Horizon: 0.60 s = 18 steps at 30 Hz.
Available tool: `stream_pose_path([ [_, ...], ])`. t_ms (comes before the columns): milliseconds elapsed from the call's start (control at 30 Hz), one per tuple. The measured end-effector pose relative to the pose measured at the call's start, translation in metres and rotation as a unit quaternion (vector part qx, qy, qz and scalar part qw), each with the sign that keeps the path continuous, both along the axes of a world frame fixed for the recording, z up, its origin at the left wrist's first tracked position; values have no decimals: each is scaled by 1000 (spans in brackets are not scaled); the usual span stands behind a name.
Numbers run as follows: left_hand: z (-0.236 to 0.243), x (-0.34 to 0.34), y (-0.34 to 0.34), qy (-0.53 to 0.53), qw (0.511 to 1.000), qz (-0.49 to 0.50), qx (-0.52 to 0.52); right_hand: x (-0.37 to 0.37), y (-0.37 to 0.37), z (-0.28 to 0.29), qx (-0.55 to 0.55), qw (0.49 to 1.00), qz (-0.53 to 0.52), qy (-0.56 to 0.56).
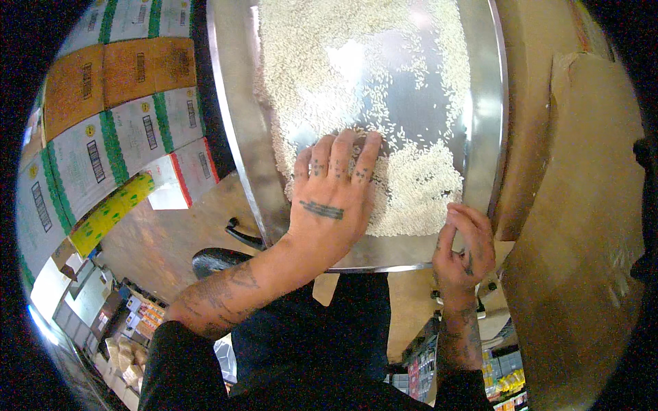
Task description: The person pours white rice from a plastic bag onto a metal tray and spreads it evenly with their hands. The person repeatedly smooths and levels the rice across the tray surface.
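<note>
A layer of white rice lies spread over a shiny metal tray, thicker on the left and at the near side. Bare metal shows through at the upper right of the spread. My left hand rests palm down on the rice, fingers stretched forward and slightly apart, holding nothing that I can see. At the tray's near right corner, my right hand has thumb and forefinger brought together beside the rice's edge. Whatever may be between those fingertips is too small to make out. A few dark specks show in the rice near them.
Stacked cardboard boxes, white with green bands and brown, stand to the left. Large brown cardboard lines the right side. Below the tray are the floor, a black handle and distant shelves with packaged goods.
</note>
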<state>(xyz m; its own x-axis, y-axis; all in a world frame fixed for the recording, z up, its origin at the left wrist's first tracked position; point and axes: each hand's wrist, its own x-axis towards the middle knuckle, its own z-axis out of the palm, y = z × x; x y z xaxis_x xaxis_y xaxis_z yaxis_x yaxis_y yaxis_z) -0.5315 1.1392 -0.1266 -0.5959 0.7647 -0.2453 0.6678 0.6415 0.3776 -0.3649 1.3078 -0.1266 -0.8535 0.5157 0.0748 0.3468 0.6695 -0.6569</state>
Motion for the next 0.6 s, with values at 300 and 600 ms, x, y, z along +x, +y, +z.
stream_pose_path([
  [300,-12,-69,17,101,990,95,-6,-1,-2,5,9,999,-16,-33],
  [600,-9,11,-17,-3,1000,-1,-18,-1,-3,4,13,999,-25,-26],
])
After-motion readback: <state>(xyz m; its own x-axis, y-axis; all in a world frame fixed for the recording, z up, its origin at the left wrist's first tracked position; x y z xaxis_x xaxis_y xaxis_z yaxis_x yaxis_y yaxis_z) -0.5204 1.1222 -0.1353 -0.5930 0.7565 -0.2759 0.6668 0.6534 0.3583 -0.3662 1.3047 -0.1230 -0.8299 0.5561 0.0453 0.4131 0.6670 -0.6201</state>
